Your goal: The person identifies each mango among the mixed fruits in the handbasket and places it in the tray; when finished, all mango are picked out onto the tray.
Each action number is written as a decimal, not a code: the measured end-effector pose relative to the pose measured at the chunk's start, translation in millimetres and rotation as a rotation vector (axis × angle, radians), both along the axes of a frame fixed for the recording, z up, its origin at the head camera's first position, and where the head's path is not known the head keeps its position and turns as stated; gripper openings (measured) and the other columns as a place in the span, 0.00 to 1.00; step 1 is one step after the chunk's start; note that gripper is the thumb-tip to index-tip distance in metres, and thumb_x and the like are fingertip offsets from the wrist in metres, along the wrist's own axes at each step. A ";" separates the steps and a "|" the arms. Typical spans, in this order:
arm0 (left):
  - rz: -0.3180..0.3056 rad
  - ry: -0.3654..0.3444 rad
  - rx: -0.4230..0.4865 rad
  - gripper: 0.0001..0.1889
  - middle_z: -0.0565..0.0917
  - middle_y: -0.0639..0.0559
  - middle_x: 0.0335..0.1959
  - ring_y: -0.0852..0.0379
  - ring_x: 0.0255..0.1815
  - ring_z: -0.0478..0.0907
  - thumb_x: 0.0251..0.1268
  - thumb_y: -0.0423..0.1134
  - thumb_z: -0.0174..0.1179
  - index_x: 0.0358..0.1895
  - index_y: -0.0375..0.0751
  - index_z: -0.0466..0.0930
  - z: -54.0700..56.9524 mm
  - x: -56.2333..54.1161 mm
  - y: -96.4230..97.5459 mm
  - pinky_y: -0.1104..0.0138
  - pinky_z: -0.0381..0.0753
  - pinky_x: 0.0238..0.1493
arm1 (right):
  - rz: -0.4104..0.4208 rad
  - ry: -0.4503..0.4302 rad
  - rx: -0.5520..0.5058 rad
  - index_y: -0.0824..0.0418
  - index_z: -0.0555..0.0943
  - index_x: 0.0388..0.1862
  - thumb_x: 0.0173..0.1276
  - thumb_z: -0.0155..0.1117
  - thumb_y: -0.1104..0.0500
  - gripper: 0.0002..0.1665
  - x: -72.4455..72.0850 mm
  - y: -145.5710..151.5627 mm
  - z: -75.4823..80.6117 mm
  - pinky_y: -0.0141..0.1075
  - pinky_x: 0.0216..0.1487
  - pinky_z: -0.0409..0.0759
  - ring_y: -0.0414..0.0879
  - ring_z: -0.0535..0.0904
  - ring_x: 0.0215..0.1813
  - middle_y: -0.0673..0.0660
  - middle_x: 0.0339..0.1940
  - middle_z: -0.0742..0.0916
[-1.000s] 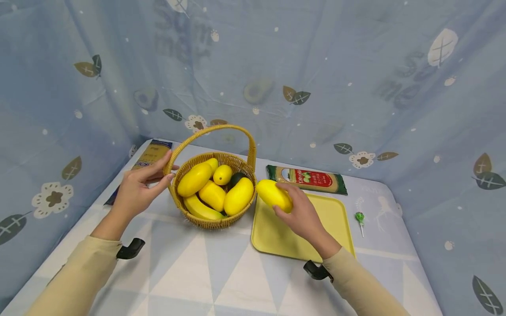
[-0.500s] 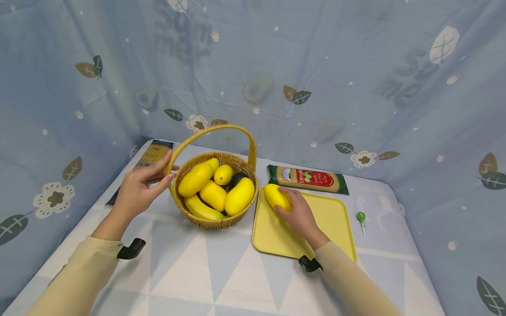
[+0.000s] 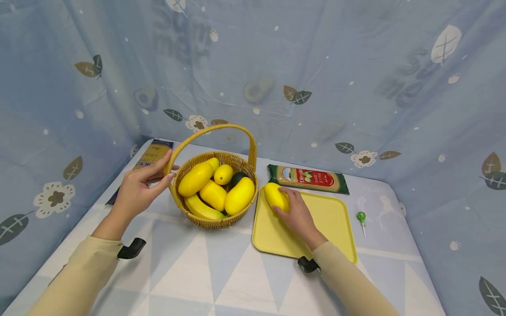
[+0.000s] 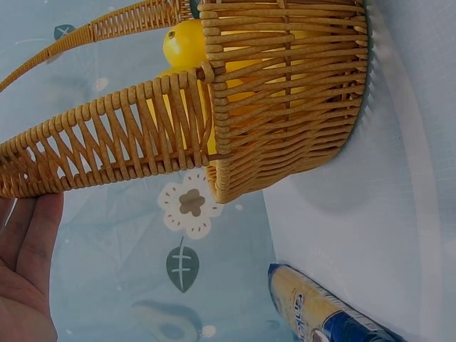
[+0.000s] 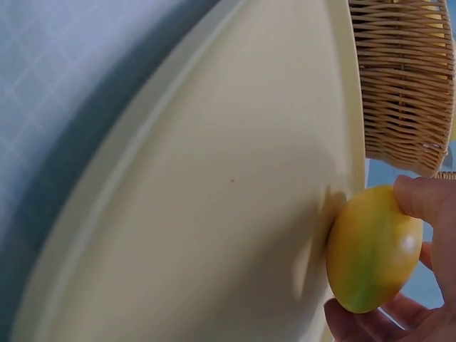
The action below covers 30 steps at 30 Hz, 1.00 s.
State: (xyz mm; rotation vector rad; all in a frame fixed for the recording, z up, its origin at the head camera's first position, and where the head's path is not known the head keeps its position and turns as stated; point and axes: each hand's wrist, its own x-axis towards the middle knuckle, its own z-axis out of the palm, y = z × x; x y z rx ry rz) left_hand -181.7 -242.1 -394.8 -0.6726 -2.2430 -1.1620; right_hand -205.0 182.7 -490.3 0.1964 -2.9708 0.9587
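Note:
A wicker basket with an arched handle stands left of centre, full of yellow fruit. My left hand holds the left side of that handle between thumb and fingers; in the left wrist view its fingers lie against the handle's edge. My right hand grips a yellow mango at the far left corner of a yellow tray. Seen from the right wrist, the mango has a greenish streak and sits at the tray surface, thumb on one side and fingers on the other.
Inside the basket are a banana, several mangoes, a lemon and a dark green fruit, partly hidden. A green-ended pasta pack lies behind the tray, a blue one at far left. A green lollipop lies right.
My right hand has lowered the mango onto the far left corner of the tray, moving slightly away from the basket. The left hand stays at the handle.

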 end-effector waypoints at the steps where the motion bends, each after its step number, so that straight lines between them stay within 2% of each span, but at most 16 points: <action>1: -0.003 0.002 0.001 0.39 0.89 0.41 0.49 0.77 0.46 0.81 0.57 0.18 0.68 0.73 0.45 0.71 -0.5 -0.1 -0.2 0.81 0.81 0.46 | 0.002 0.004 0.005 0.53 0.70 0.74 0.68 0.73 0.47 0.39 0.2 0.4 -0.1 0.57 0.72 0.71 0.61 0.74 0.65 0.64 0.68 0.73; 13: -0.006 -0.001 0.006 0.38 0.89 0.42 0.49 0.74 0.45 0.83 0.59 0.19 0.68 0.73 0.43 0.72 -0.8 -0.4 -0.4 0.81 0.81 0.46 | 0.003 0.030 0.040 0.53 0.68 0.77 0.69 0.72 0.45 0.41 3.8 5.1 3.5 0.58 0.72 0.70 0.63 0.71 0.68 0.65 0.70 0.72; 18: -0.012 -0.003 0.013 0.39 0.89 0.40 0.49 0.77 0.46 0.81 0.56 0.17 0.68 0.73 0.41 0.72 -1.8 -0.6 -0.4 0.81 0.81 0.46 | 0.000 0.039 0.032 0.53 0.69 0.76 0.68 0.72 0.47 0.41 5.4 7.3 7.4 0.59 0.72 0.70 0.63 0.70 0.69 0.65 0.71 0.72; 26: -0.003 -0.002 0.010 0.39 0.89 0.42 0.48 0.78 0.46 0.81 0.57 0.17 0.68 0.73 0.45 0.72 -0.6 -0.5 0.0 0.81 0.81 0.46 | 0.052 0.109 0.001 0.49 0.68 0.77 0.69 0.71 0.47 0.40 3.6 7.1 16.5 0.59 0.74 0.68 0.60 0.66 0.72 0.61 0.72 0.71; 30: 0.004 -0.003 0.007 0.39 0.89 0.41 0.49 0.79 0.45 0.81 0.57 0.17 0.68 0.73 0.45 0.72 -0.5 0.1 0.2 0.82 0.80 0.46 | 0.088 0.125 -0.024 0.49 0.69 0.77 0.69 0.71 0.47 0.40 3.1 -0.4 25.7 0.58 0.74 0.68 0.59 0.66 0.73 0.60 0.73 0.70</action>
